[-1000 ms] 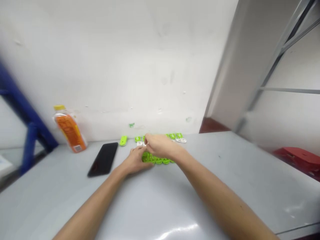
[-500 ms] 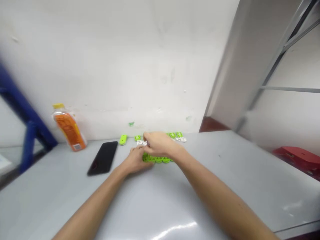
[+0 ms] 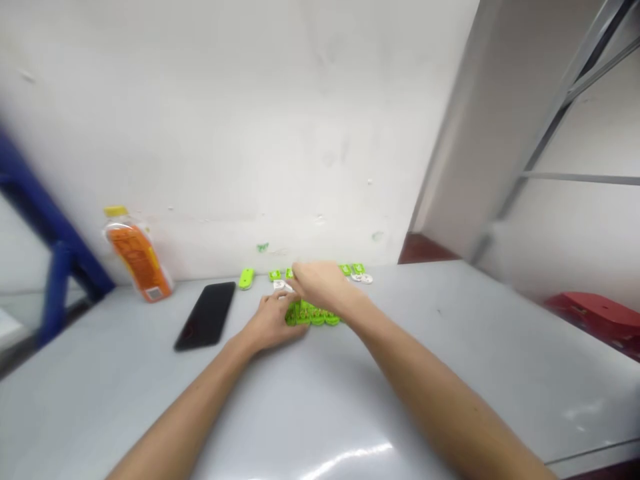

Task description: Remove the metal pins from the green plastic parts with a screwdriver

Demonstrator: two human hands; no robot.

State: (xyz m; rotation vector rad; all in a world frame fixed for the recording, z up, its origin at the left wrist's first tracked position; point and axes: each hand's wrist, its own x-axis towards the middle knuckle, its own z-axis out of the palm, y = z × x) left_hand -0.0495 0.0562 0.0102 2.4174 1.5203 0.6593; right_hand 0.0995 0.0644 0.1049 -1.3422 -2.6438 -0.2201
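Note:
A row of bright green plastic casings lies on the grey table ahead of me. My left hand rests on the table with thumb and fingers around the left end of that row. Over the casings, my right hand is closed in a pinch, fingertips down close to the left fingers. Whatever it pinches is hidden. Behind the hands lie small white pieces and small green pieces, partly covered by the right hand. To its right are more green pieces and white round discs.
A green oblong casing lies near the wall. Left of my hands are a black phone and an orange-labelled bottle with a yellow cap. A white wall bounds the table; a red object sits far right.
My right hand has shifted slightly right, uncovering a green piece by the wall. My left hand stays at the left end of the casings.

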